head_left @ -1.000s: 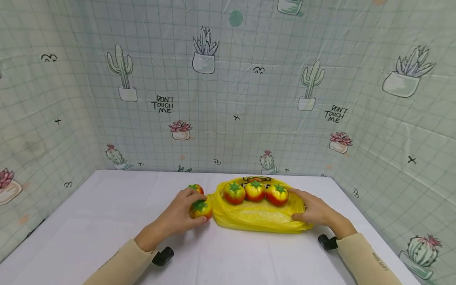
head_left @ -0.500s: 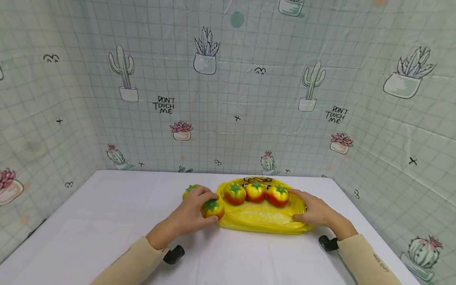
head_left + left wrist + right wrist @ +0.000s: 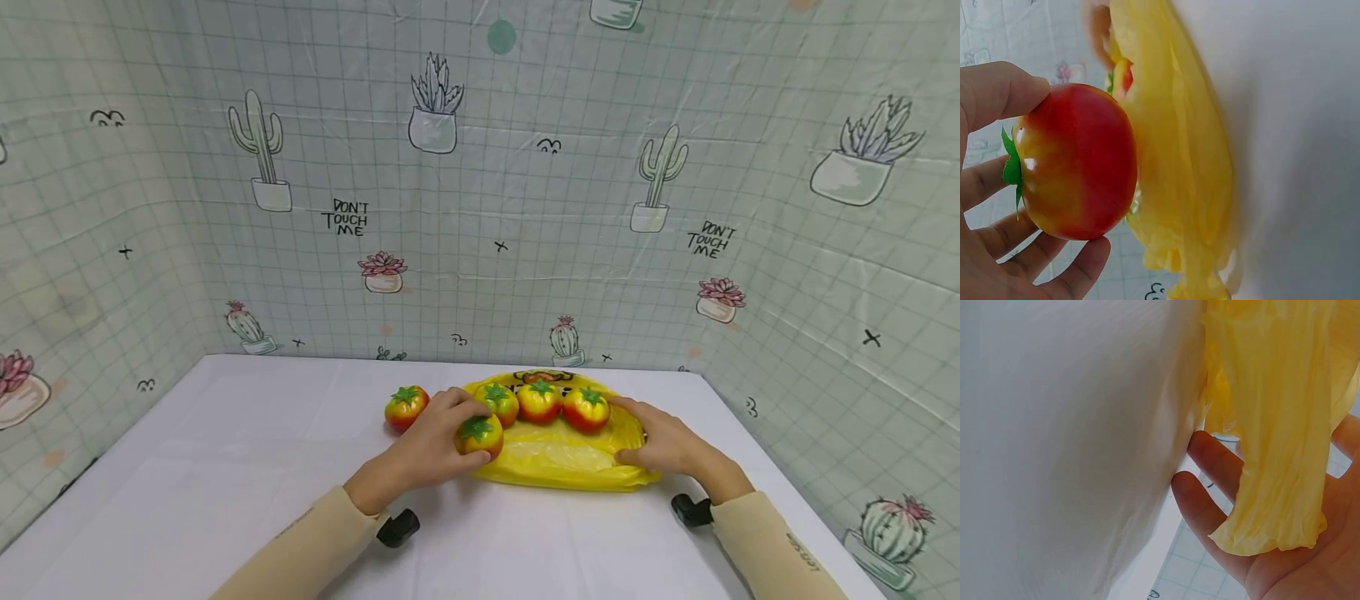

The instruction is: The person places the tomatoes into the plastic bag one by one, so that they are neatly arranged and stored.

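My left hand (image 3: pixel 423 446) holds a red and yellow tomato (image 3: pixel 480 442) with a green leafy top, at the left side of a yellow plastic bag (image 3: pixel 555 473). In the left wrist view the thumb and fingers grip this tomato (image 3: pixel 1082 162) around its sides, with the bag just beyond it. Three similar tomatoes (image 3: pixel 539 403) sit in a row in the bag's spread mouth; the left one is partly covered by my left hand. My right hand (image 3: pixel 663 442) rests at the bag's right end, fingers spread, with a gathered strip of the bag (image 3: pixel 1279 456) across the palm.
Another tomato (image 3: pixel 406 408) stands on the white tablecloth (image 3: pixel 262 450), behind and left of my left hand. A grid-patterned curtain (image 3: pixel 495 192) with cactus drawings encloses the back and sides of the table.
My left hand has carried its tomato rightward to over the bag's left edge, uncovering the tomato left behind on the table. My right hand and the bag have stayed nearly in place.
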`<state>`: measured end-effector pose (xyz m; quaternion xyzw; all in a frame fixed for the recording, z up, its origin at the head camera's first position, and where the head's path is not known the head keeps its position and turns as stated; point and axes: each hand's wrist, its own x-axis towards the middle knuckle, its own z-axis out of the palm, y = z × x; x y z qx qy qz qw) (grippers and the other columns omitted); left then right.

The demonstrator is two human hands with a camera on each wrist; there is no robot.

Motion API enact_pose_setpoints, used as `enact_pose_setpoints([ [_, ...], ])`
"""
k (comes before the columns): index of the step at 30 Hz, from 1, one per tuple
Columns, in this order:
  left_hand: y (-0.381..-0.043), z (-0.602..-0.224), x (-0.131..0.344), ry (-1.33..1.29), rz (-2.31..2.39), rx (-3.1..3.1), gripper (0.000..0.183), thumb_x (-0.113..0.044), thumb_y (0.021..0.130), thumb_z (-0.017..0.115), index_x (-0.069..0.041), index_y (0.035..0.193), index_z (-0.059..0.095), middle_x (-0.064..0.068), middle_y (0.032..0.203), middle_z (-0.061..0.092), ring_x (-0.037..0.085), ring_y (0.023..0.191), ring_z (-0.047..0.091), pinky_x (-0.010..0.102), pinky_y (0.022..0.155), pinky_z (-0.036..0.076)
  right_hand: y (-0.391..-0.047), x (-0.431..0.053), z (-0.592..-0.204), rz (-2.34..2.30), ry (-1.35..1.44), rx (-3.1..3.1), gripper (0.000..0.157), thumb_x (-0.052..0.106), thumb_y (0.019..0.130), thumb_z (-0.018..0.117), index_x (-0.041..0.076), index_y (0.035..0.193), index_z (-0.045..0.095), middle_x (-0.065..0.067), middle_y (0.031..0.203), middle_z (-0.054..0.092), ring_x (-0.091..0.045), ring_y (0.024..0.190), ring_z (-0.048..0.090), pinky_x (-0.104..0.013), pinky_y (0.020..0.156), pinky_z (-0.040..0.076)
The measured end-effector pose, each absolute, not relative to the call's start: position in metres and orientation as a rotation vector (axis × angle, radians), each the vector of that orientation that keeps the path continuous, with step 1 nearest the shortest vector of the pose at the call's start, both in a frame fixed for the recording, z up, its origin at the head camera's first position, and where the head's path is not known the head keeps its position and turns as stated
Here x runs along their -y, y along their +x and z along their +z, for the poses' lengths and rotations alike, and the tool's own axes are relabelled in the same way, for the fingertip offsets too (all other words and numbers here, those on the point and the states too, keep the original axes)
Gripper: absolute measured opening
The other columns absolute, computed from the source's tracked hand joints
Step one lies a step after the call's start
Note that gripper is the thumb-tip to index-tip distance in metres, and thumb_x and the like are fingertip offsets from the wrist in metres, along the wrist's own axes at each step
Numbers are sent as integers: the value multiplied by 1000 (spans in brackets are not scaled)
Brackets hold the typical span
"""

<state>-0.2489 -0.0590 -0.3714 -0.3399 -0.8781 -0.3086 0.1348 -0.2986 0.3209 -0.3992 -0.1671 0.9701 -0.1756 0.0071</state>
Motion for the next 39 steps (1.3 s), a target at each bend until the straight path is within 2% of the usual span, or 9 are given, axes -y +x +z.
enact_pose_setpoints([
  [8,-252,-366,38,-1019,-928,2553,40,-29,81,73,-19,118,63,-3,113,50,15,107,43,32,89,45,-299,-322,-398,-538,-545,-3047,82,37,74,74,19,145,38,-18,142,44,-43,126,42,-65,97,34],
  [24,-265,-374,-7,-1088,-930,2583,42,-34,82,73,-20,120,63,-1,113,49,15,106,45,28,88,45,-299,-321,-398,-553,-551,-3036,83,36,73,75,19,145,38,-19,142,43,-43,127,41,-66,98,32],
  [39,-275,-376,-40,-1024,-917,2707,44,-37,82,72,-25,124,60,-4,120,49,13,111,44,32,96,42,-297,-322,-396,-558,-548,-3034,82,35,74,74,19,145,38,-18,142,43,-43,127,41,-65,99,32],
])
